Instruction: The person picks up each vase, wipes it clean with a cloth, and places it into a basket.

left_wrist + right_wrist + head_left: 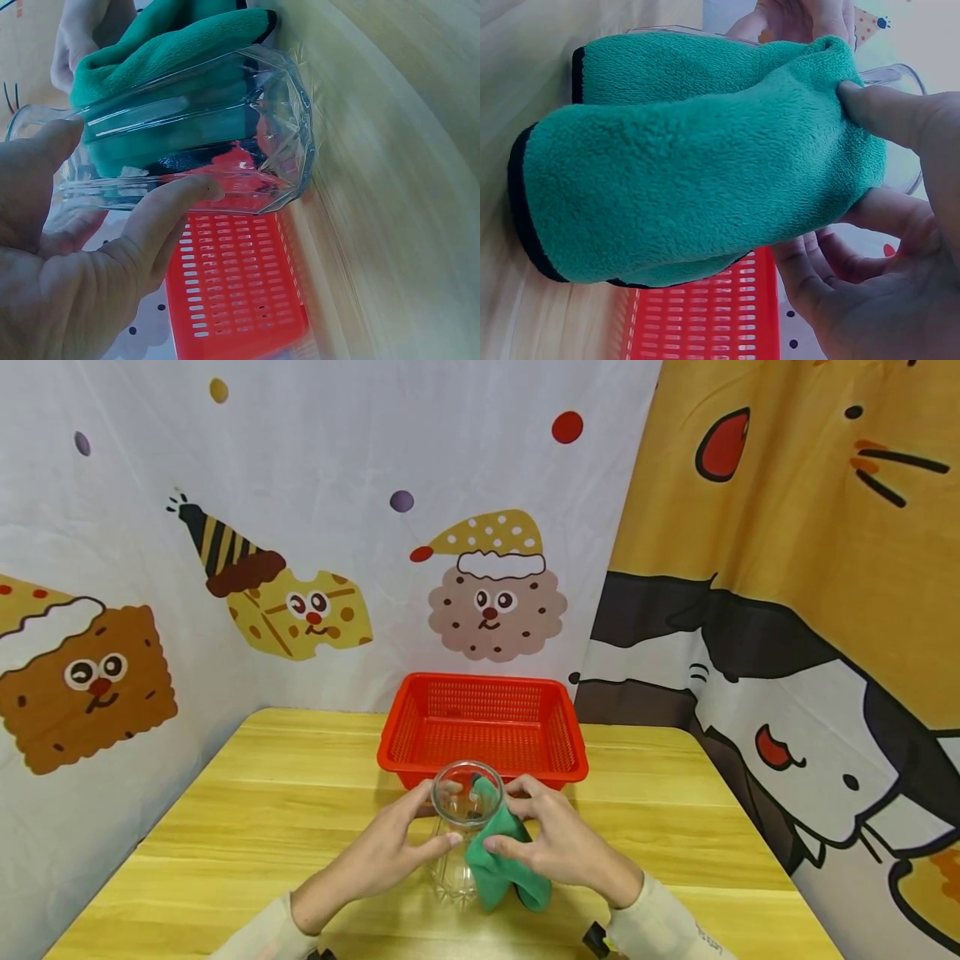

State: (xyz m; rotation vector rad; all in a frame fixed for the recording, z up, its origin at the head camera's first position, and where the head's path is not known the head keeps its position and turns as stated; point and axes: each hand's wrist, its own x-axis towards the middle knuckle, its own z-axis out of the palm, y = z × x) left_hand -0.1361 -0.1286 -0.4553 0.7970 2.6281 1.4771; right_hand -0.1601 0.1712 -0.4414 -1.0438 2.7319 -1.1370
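A clear glass vase (452,864) with a thick round rim and a faceted base stands upright on the table before me. My left hand (386,850) grips its left side, thumb toward me and fingers round the far side. On the opposite side my right hand (570,843) holds a green cloth (491,872) against the glass, pinched between thumb and fingers. In the right wrist view the plush cloth (682,172) hangs folded with black-edged borders and hides much of the vase. Through the glass wall, the left wrist view shows the cloth's green.
Just behind the vase sits a red plastic basket (482,775) with perforated walls. Under everything is a wood-grain table (247,827). A cartoon-printed curtain (322,468) hangs along the table's back and sides.
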